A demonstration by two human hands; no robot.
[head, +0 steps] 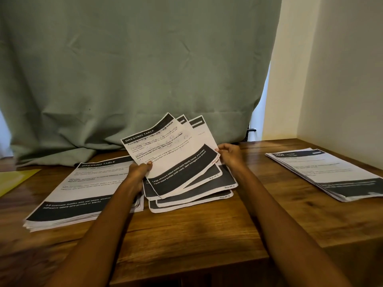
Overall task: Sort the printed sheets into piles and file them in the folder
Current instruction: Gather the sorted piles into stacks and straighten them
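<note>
A fan of several printed sheets (176, 154) with black header and footer bands is lifted off the wooden table (196, 230) at its middle. My left hand (137, 172) grips the fan's lower left edge, thumb on the top sheet. My right hand (229, 155) pinches the right edge of the sheets. The top sheet reads "DRESSING TABLE". A thick pile of sheets (83, 193) lies flat to the left, partly under my left forearm. Another pile (327, 172) lies at the right. The corner of a yellow folder (16, 179) shows at the far left.
A grey-green cloth (134, 69) hangs behind the table and drapes onto its back edge. A cream wall (331, 79) closes the right side. Bare wood shows at the table's front, between the piles.
</note>
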